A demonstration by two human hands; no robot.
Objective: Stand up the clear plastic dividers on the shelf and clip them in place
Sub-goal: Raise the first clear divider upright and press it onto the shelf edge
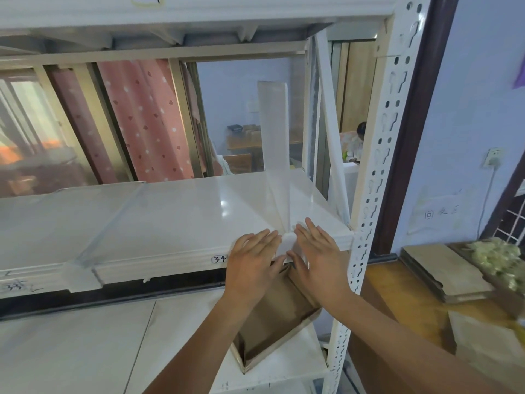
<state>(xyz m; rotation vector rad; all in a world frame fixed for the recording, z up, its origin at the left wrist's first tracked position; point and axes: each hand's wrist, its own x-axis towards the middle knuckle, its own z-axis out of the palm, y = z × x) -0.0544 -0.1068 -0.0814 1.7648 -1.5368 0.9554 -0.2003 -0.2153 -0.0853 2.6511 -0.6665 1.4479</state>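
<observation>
Your fingers are straight and flat: left hand (253,253) and right hand (316,250) press either side of the upright clear divider (275,143) at its front clip (287,243), on the white shelf (176,211) front edge. Another divider (112,220) lies flat further left.

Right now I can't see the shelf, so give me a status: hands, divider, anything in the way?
Both hands open, left and right, flanking the clip. Divider upright. Nothing blocking.

label (219,259) "34" on shelf edge (159,264)
</observation>
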